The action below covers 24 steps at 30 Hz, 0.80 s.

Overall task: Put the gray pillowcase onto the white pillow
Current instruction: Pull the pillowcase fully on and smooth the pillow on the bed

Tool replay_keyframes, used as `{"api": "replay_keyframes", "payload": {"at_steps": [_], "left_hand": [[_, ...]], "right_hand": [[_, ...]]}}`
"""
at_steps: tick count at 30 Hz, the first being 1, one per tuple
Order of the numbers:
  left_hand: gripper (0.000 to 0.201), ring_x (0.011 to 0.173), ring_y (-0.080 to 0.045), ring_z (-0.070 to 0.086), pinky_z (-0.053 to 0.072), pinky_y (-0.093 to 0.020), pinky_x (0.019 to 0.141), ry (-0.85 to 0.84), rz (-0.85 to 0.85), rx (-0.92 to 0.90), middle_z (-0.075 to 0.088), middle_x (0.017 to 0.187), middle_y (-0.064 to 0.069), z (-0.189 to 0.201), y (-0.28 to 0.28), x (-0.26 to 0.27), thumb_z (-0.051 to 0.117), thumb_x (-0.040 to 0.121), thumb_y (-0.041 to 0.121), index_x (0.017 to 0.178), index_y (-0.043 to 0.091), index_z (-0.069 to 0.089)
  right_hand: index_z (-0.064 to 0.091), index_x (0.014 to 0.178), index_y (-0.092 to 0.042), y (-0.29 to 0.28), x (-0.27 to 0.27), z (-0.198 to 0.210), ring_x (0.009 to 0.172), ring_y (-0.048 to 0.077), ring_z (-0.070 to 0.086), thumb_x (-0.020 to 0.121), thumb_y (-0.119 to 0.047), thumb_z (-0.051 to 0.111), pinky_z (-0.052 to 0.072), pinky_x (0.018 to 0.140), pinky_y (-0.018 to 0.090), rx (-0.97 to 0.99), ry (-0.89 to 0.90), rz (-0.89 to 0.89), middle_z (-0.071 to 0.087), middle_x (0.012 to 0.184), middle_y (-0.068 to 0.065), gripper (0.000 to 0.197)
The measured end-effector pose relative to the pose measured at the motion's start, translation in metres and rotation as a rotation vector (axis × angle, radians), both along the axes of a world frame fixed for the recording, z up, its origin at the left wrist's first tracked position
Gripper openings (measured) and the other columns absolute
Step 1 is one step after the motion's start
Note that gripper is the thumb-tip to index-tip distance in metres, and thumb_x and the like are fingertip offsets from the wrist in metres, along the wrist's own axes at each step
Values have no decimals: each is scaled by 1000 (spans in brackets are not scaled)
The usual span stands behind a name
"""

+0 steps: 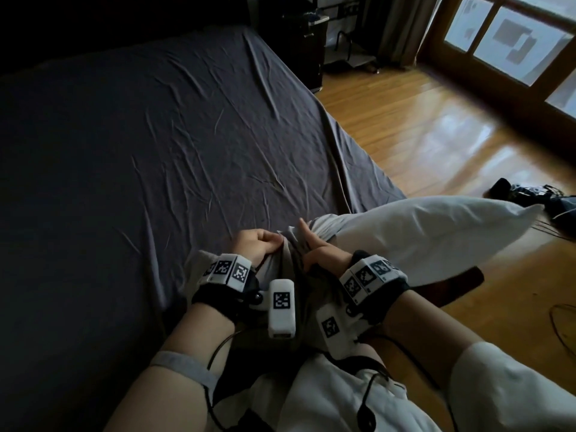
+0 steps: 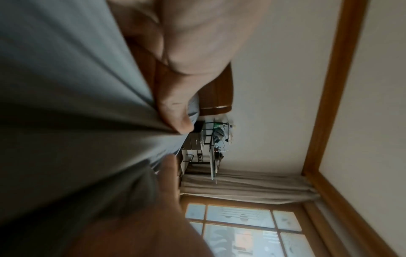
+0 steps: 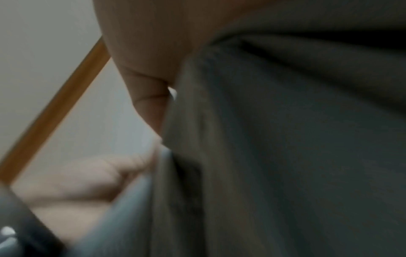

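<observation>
A dark wrinkled sheet covers the bed in front of me. Past its right edge lies glossy wooden floor, with dark clutter near the window.

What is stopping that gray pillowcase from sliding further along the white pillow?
Nothing visible. Both the left hand and right hand already grip the bunched gray pillowcase, and the white pillow sticks out past the bed over open floor.

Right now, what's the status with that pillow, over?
Left hand grips gray pillowcase. Right hand holds the same bunched fabric, forefinger straight. White pillow mostly uncovered, one end in the case. Nothing in the way.
</observation>
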<state>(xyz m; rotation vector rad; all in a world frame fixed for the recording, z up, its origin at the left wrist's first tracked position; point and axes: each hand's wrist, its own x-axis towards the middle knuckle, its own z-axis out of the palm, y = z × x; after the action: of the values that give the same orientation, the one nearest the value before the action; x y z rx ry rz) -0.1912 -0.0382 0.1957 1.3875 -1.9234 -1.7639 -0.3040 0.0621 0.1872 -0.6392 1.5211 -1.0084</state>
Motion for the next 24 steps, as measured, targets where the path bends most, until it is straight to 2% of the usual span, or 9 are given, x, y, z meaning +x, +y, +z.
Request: {"api": "replay_keyframes", "payload": {"at_steps": [2,4,6,8,11,14,18,21,24], "left_hand": [[24,66,-8,52,44,-20,72,80,59,68,62,52,13,-5,6,-4,60,85,3,65,17,59],[23,67,-11,54,47,-26,79,119,63,93,64,54,11,-9,12,-7,59,85,4,66,17,59],[22,69,-10,55,47,-26,81,108,44,44,62,67,3,-12,10,-6,59,86,6,67,17,59],[22,62,-1,58,47,-11,69,100,23,-13,60,70,3,-9,3,-3,59,87,6,68,18,58],[25,50,10,57,41,1,55,102,17,-83,58,69,6,-1,-8,1,59,86,4,66,17,57],[11,62,-1,55,43,-5,61,59,48,-174,59,69,5,6,-16,9,62,85,9,74,10,64],[10,71,-11,60,49,-18,71,147,170,-253,65,73,3,16,-29,31,66,82,13,73,18,66],[2,70,-6,58,46,-15,68,209,375,-382,64,74,8,25,-31,54,67,81,19,82,17,68],[13,61,-6,53,44,-22,67,225,533,-394,60,63,9,22,-23,80,68,80,21,70,25,61]], "right_hand": [[-4,147,-23,-4,1,-6,76,16,52,80,24,32,43,45,12,8,-17,24,21,151,15,89],[-5,147,-21,-2,-5,-11,95,15,49,81,23,36,45,54,11,29,-30,6,28,144,8,90],[-5,147,-22,5,-14,-16,120,7,36,77,20,53,48,84,16,24,3,16,22,139,-7,101],[-6,147,-22,11,-19,-18,132,5,25,71,14,67,36,105,20,-15,56,102,17,147,-7,112],[-1,147,-18,8,-20,-20,129,2,24,67,17,69,36,87,-1,-45,157,144,23,136,-9,112],[4,147,-17,1,-25,-26,128,11,36,69,22,63,41,96,15,-110,145,70,34,137,1,106],[9,143,2,-11,-35,-36,87,-5,50,76,23,54,36,80,3,-123,358,-25,43,87,7,83],[10,143,0,-20,-35,-38,97,19,42,78,18,55,31,82,2,-76,431,7,42,97,16,81],[9,145,-3,-25,-30,-35,104,17,37,80,21,50,36,78,2,-45,359,-69,43,104,12,80]]}}
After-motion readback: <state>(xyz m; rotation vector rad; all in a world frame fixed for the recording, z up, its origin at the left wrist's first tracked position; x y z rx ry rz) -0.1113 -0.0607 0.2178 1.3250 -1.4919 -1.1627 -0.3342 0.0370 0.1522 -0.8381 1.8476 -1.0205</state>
